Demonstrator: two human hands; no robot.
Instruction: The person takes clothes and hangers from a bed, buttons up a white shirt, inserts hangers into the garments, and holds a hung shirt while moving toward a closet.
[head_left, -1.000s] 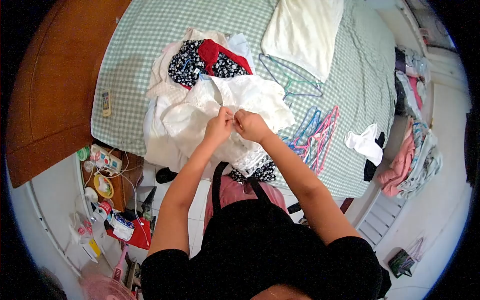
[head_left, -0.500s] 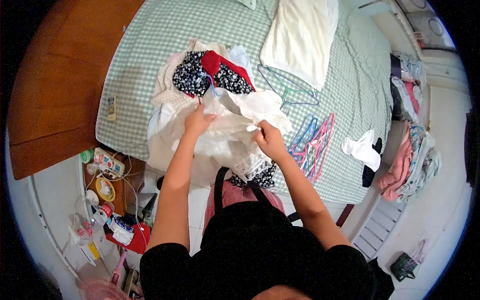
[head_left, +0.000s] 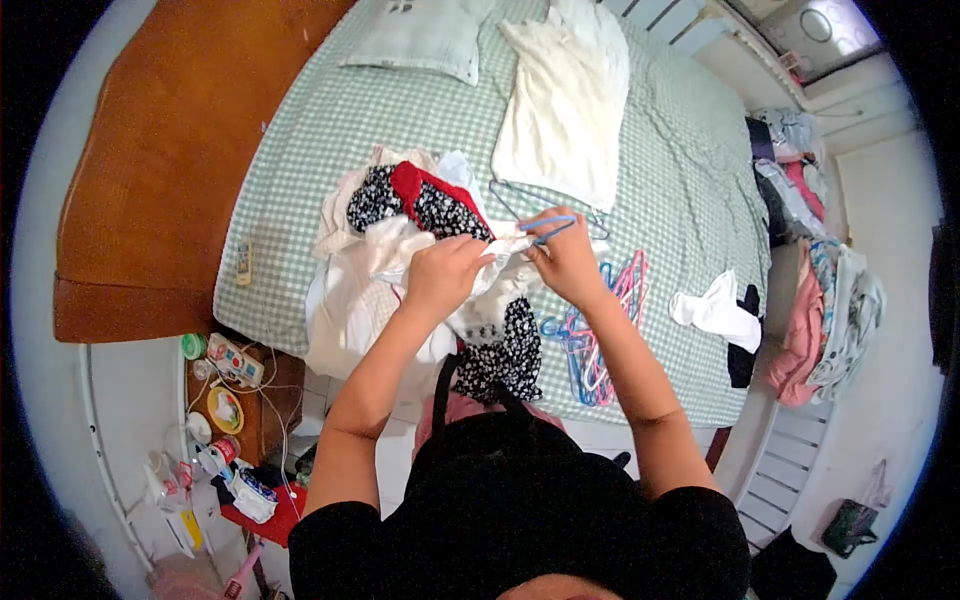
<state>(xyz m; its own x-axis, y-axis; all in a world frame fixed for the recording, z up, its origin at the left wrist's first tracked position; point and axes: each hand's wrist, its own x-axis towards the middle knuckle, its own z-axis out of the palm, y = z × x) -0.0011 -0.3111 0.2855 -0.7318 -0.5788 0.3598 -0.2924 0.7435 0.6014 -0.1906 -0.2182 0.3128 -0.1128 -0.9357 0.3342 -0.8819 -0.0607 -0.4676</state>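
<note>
A white garment (head_left: 400, 335) lies gathered over the near edge of the bed, with its upper part lifted. My left hand (head_left: 445, 275) is closed on its white cloth. At the right, my right hand (head_left: 565, 255) is closed round a blue hanger (head_left: 548, 224), close to the garment's raised edge; part of the hanger is hidden by the cloth and fingers. Behind my hands rests a black floral garment with red trim (head_left: 445, 205). Black floral cloth (head_left: 505, 350) also hangs below the white garment.
Pink and blue hangers (head_left: 600, 345) lie right of my right arm on the checked bed (head_left: 680, 180). A cream garment (head_left: 565, 110) is spread at the back, beside a pillow (head_left: 415, 40). A remote (head_left: 245, 262) lies at the left; white cloth (head_left: 718, 308) at the right.
My hands have moved apart, then closer again, with the cloth raised and shifted. A blue hanger now shows in my right hand. The view has tilted toward the far end of the bed.
</note>
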